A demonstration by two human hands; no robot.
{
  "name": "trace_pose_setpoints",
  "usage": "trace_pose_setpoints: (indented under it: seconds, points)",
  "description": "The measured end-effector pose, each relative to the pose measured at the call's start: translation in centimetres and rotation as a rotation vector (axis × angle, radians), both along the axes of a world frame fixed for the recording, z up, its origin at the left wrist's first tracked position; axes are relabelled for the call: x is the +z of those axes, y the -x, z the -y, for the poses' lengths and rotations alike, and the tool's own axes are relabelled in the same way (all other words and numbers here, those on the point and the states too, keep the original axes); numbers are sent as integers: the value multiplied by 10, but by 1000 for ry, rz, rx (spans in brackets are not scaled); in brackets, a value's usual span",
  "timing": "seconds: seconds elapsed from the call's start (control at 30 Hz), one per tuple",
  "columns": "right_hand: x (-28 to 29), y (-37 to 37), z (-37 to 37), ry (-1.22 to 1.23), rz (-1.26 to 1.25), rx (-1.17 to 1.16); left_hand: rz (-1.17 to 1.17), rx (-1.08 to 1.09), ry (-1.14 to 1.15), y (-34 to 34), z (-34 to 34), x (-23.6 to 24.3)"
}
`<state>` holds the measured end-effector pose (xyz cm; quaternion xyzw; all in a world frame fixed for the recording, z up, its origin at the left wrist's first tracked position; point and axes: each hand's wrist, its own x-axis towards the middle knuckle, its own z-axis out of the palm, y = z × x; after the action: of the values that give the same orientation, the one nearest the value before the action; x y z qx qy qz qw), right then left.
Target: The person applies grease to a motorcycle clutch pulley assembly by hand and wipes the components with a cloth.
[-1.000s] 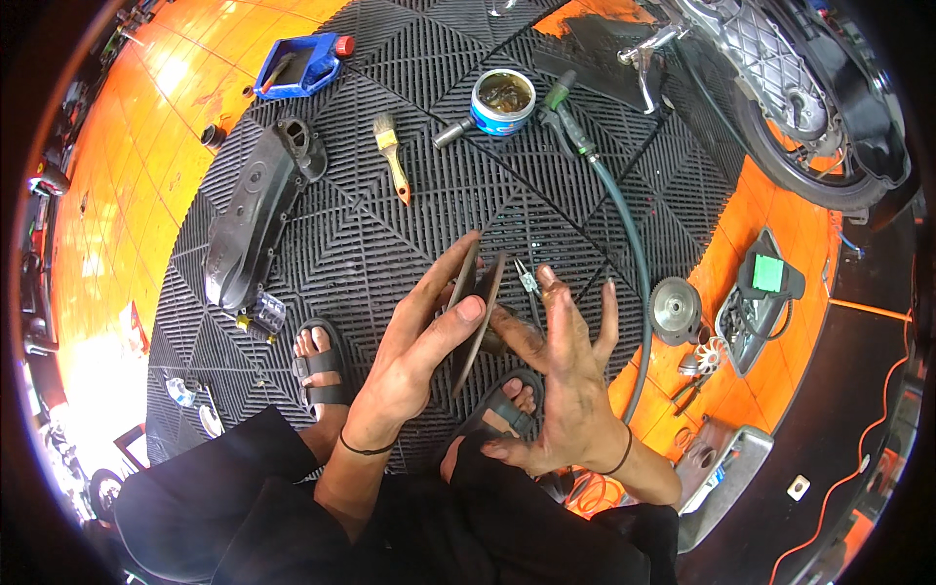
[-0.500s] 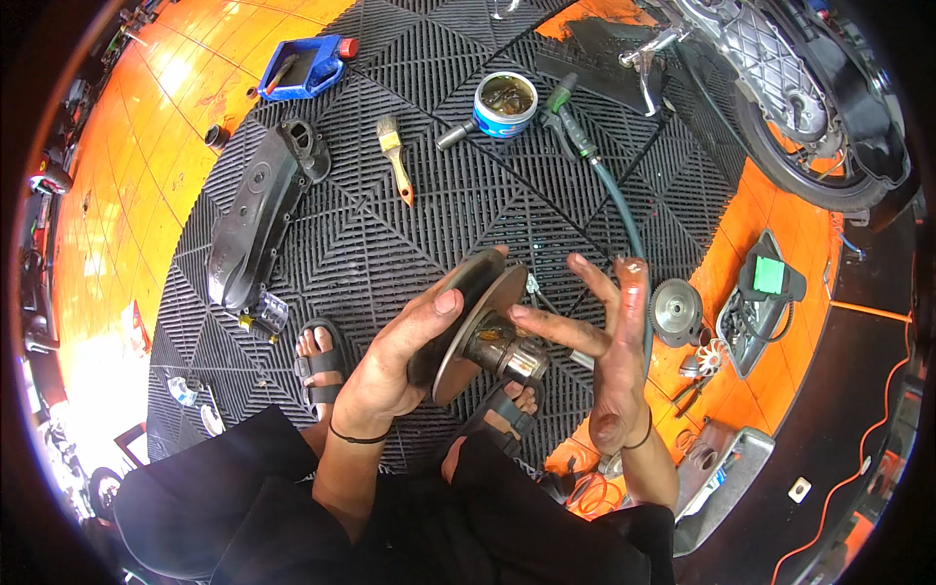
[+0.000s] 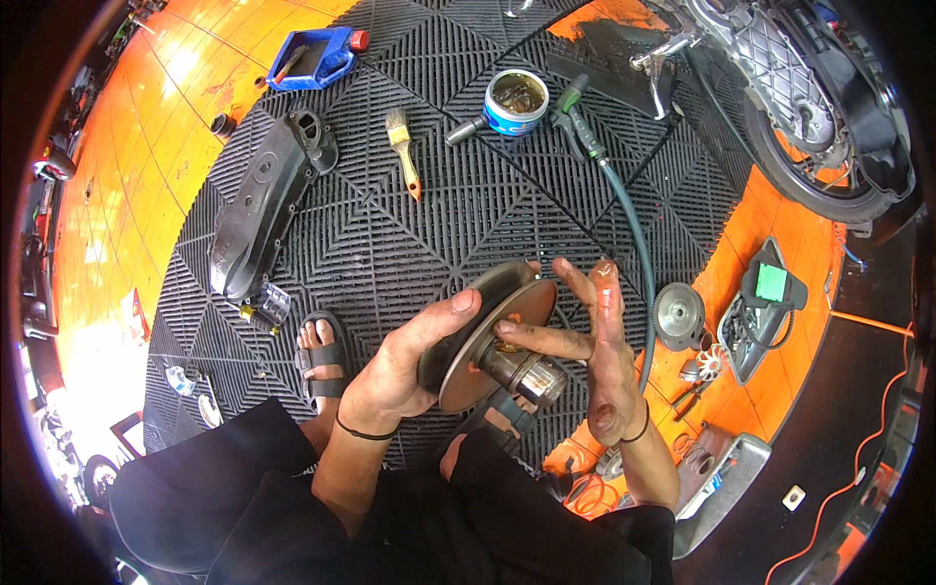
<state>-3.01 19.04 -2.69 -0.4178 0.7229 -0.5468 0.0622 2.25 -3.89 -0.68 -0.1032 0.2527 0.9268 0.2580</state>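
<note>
My left hand [image 3: 388, 378] grips a scooter's driven pulley [image 3: 475, 369] by its two steel discs, thumb on the near side and fingertips showing at the far rim. The pulley is tilted, and its shiny cylindrical hub [image 3: 526, 375] points down to the right. Brown grease sits where the hub meets the disc. My right hand [image 3: 612, 375] has its fingers apart and stretched out. Its index finger reaches across to the greased base of the hub. Grease shines on another raised fingertip of that hand. Both hands are over the black mat, above my sandalled feet.
Ahead on the mat [image 3: 458, 224] lie a brush [image 3: 403, 156], a grease tub [image 3: 517, 119], and an air gun [image 3: 577, 122] with its hose. A black engine cover [image 3: 255, 210] lies left. Right are a toothed disc [image 3: 680, 317], a grey tray [image 3: 738, 336] and a scooter wheel [image 3: 829, 190].
The pulley has tilted and shifted slightly right, its hub swinging lower. My right index finger has moved left and down around the hub's base.
</note>
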Motion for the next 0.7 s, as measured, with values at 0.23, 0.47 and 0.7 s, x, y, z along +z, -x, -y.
trace_pose_setpoints:
  seconds: [0.23,0.47,0.7]
  points:
    - [15,9,-16,-288,-399,-43,-26,27,91,3,-9,1]
    - [13,-4,-13,-182,-50,-184,-266,233,699,7,-19,7]
    - [20,-12,16,-243,-116,-180,-306,340,786,6,-26,11]
